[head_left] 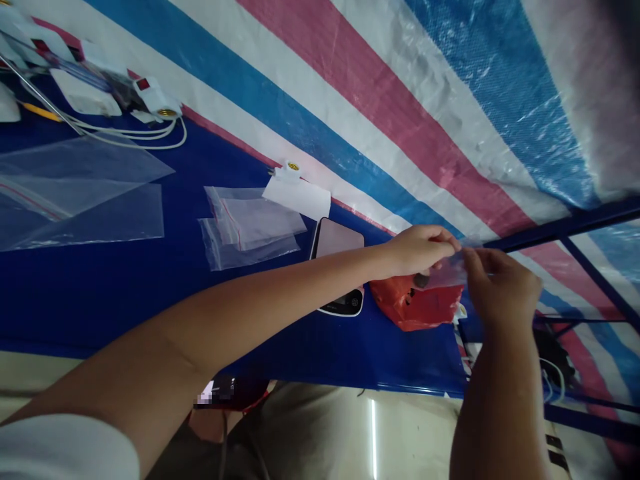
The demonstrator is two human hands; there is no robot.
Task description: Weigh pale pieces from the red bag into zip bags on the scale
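Note:
My left hand [417,252] and my right hand [503,283] pinch the top edge of a small clear plastic bag [445,272] between them. A dark lump [421,280] shows at the bag's lower left; I cannot tell its kind. Just below the bag, a red plastic bag [400,308] lies open on the blue table, with small dark bits inside. Under my left forearm sits a kitchen scale [343,237] with a pale top and a black display panel, partly hidden by the arm.
Clear zip bags [255,223] lie left of the scale, and larger clear bags [100,193] farther left. A white paper [299,195] and a lamp socket [290,169] are at the back edge. White sockets with cables [155,100] fill the back left. A striped tarp [320,87] rises behind.

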